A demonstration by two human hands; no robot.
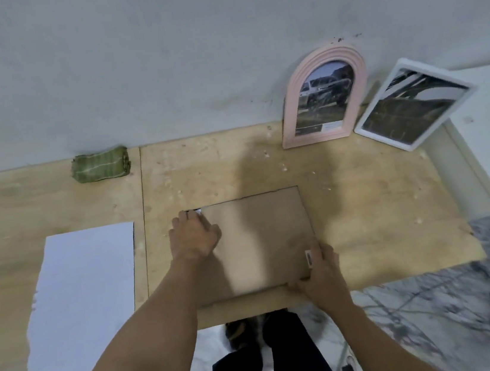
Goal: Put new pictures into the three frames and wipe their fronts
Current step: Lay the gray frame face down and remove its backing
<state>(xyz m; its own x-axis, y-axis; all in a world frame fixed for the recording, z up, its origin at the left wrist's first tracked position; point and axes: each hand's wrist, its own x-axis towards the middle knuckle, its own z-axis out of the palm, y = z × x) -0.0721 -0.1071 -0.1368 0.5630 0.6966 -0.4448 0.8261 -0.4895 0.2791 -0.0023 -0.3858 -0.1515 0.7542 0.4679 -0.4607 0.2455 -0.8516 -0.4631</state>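
Brown frame [260,239] lay back-up, long axis toward the wall, left hand [194,238] pressed flat on it, right hand [317,272] pinched its near corner.

Three frames [324,97] [412,104] [260,242], one white sheet [84,296], one green cloth [100,164].

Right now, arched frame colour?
Pale pink arched frame, ridged border; head view.

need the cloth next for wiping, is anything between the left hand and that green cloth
Nothing visible does. The left hand rests on the face-down frame; the green cloth lies by the wall, bare board between them.
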